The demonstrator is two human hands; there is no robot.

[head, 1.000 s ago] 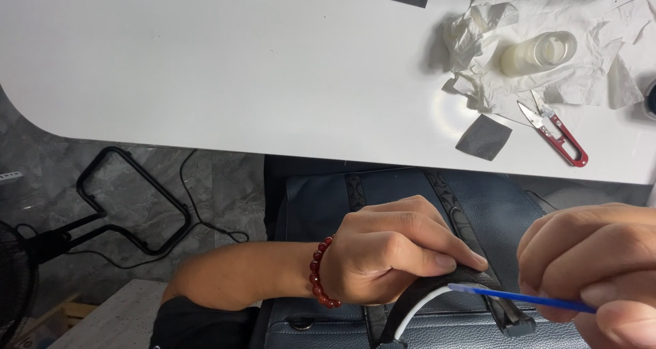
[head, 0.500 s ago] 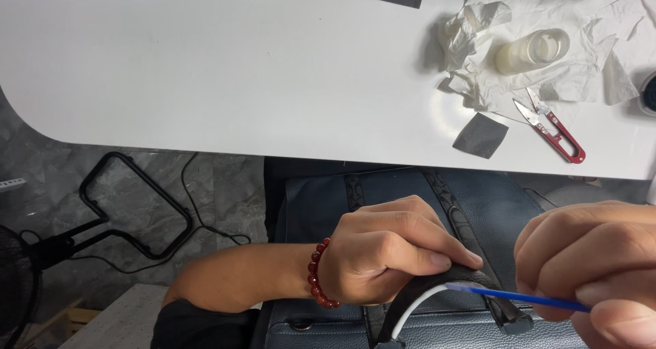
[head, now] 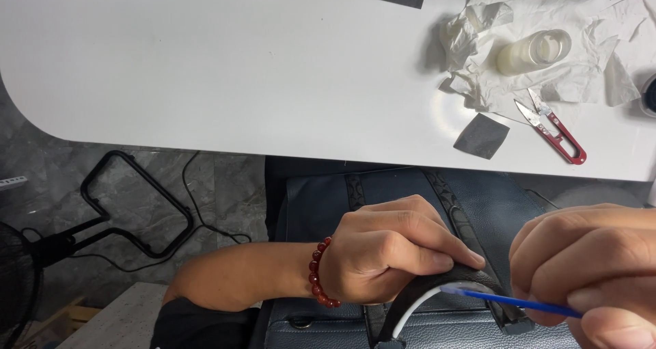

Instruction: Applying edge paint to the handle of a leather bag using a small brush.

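Note:
My left hand (head: 393,253), with a red bead bracelet (head: 318,272) on the wrist, grips the curved dark strap handle (head: 437,287) of a blue-grey leather bag (head: 383,198) that lies on my lap. My right hand (head: 594,267) pinches a thin blue stick (head: 512,301) whose tip touches the white inner edge of the handle just below my left fingertips.
A white table (head: 205,69) spans the top. On its right end lie crumpled white paper (head: 478,41), a small clear jar (head: 533,51), red-handled thread snips (head: 557,133) and a small grey square (head: 482,136). A black metal stand (head: 137,205) and cable rest on the grey floor at left.
Both hands stay on the handle; the blue stick's tip has barely shifted along the white edge. The view has drifted slightly.

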